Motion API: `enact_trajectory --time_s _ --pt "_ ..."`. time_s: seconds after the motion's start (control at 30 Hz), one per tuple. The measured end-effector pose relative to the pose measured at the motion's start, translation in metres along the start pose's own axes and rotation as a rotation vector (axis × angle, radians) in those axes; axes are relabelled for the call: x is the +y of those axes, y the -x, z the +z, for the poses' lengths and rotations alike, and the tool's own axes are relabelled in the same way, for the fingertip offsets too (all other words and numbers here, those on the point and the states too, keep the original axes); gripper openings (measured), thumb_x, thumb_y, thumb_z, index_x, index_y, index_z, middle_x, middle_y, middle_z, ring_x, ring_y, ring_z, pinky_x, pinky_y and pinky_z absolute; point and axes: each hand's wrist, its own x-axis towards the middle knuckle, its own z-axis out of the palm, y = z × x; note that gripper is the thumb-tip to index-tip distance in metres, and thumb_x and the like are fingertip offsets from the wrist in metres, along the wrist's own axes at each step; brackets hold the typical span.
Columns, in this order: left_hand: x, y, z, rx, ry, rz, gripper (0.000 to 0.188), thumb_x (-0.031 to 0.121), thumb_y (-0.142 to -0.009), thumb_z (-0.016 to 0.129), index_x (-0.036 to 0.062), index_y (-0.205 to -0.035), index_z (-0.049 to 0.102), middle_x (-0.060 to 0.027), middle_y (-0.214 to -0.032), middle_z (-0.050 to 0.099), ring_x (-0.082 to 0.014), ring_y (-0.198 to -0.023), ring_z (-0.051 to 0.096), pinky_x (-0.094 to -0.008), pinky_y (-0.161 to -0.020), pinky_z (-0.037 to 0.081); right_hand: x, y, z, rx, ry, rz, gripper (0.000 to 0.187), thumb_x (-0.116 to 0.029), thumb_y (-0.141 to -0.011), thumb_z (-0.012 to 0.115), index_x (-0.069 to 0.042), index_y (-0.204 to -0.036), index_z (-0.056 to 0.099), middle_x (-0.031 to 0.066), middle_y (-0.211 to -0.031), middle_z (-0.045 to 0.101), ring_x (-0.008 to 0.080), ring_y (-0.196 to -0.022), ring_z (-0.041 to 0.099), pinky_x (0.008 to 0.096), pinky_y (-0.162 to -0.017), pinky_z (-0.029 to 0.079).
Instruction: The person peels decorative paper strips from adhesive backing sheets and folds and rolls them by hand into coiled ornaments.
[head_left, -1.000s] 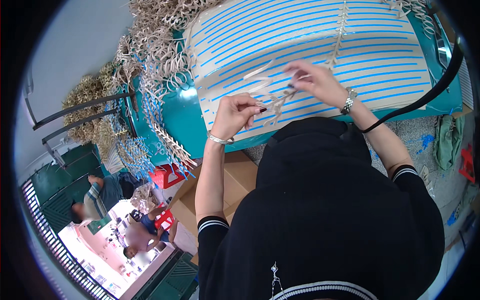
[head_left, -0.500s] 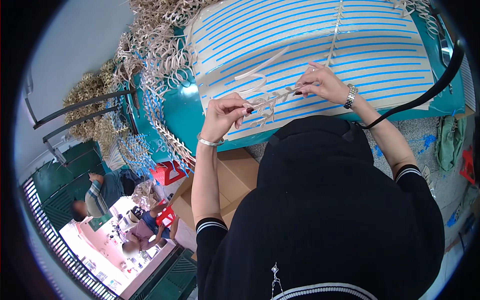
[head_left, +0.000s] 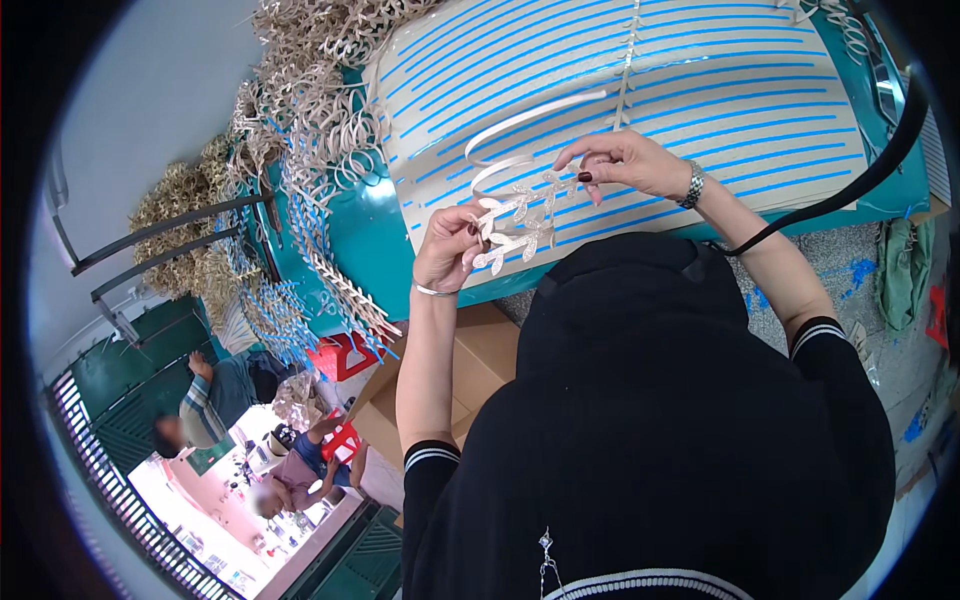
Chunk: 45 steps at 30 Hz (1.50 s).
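A pale, glittery leaf-shaped trim [head_left: 521, 238] hangs in loops between my two hands, above a beige sheet [head_left: 640, 110] marked with blue stripes. My left hand [head_left: 448, 252] pinches the trim at its left side. My right hand [head_left: 628, 165] has thumb and fingers closed at the trim's right end, forefinger bent over it. From near my left fingers a smooth pale ribbon [head_left: 535, 115] curls away over the sheet. Another leaf trim [head_left: 626, 70] lies across the stripes, running from the far edge toward my right hand.
The sheet lies on a green table [head_left: 345, 240]. Heaped curly trims [head_left: 300, 90] cover its far left, with blue-edged strands [head_left: 325, 255] hanging off. A cardboard box [head_left: 470, 350] stands below the near edge. A black cable [head_left: 850, 195] arches at right. Two people are at lower left.
My right hand has shifted slightly left, and the trim, stretched between my hands before, now hangs slacker in loops. My left hand has moved a little right and down.
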Motion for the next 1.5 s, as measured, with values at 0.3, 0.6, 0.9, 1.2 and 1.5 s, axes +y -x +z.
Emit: enact_trajectory --time_s 0.3,0.6,0.9,1.2,1.5 --pt "-0.022 -0.009 0.025 0.084 0.188 0.087 0.019 -0.004 -0.068 0.063 -0.0045 -0.086 0.057 -0.0166 -0.086 0.061 -0.0148 -0.058 0.058 -0.0235 -0.053 0.049 -0.008 -0.001 0.009 -0.023 -0.154 0.059 0.031 -0.016 -0.087 0.052 -0.008 -0.118 0.053 0.0022 -0.069 0.063 0.0057 -0.071 0.061 0.0245 -0.088 0.043" --pt "-0.063 -0.023 0.035 0.022 0.913 0.062 0.025 0.005 -0.076 0.058 -0.0028 -0.098 0.051 -0.0102 -0.077 0.055 -0.0076 -0.038 0.044 -0.016 -0.029 0.034 -0.001 -0.008 0.02 0.015 -0.387 0.061 0.038 -0.021 -0.083 0.06 -0.004 -0.116 0.053 0.0035 -0.078 0.062 0.0089 -0.067 0.059 0.0258 -0.076 0.047" --pt "-0.046 -0.03 0.04 0.363 -0.016 -0.08 0.039 0.006 -0.082 0.058 -0.0052 -0.116 0.046 -0.0137 -0.091 0.06 -0.0118 -0.066 0.056 -0.0199 -0.051 0.047 -0.002 -0.005 0.008 0.04 -0.412 -0.03 0.02 -0.014 -0.085 0.057 0.0 -0.099 0.058 0.0041 -0.083 0.061 0.0093 -0.067 0.058 0.024 -0.068 0.048" --pt "0.027 -0.03 0.087 0.101 -1.072 0.053 0.029 -0.004 -0.077 0.057 0.0001 -0.106 0.058 -0.0042 -0.087 0.061 -0.0055 -0.054 0.054 -0.018 -0.045 0.043 -0.019 -0.002 0.013 0.092 0.522 -0.019 0.015 -0.01 -0.082 0.055 -0.006 -0.096 0.059 0.0053 -0.072 0.064 0.0124 -0.067 0.062 0.0331 -0.08 0.046" --pt "0.004 -0.041 0.083 0.201 -1.161 0.095 0.008 -0.004 -0.074 0.06 -0.0031 -0.081 0.064 -0.0092 -0.062 0.062 -0.0108 -0.048 0.055 -0.0233 -0.043 0.039 -0.026 0.01 0.032 0.342 0.819 -0.193 0.028 -0.01 -0.081 0.056 -0.009 -0.108 0.049 0.0034 -0.081 0.064 0.0214 -0.078 0.06 0.0414 -0.098 0.03"
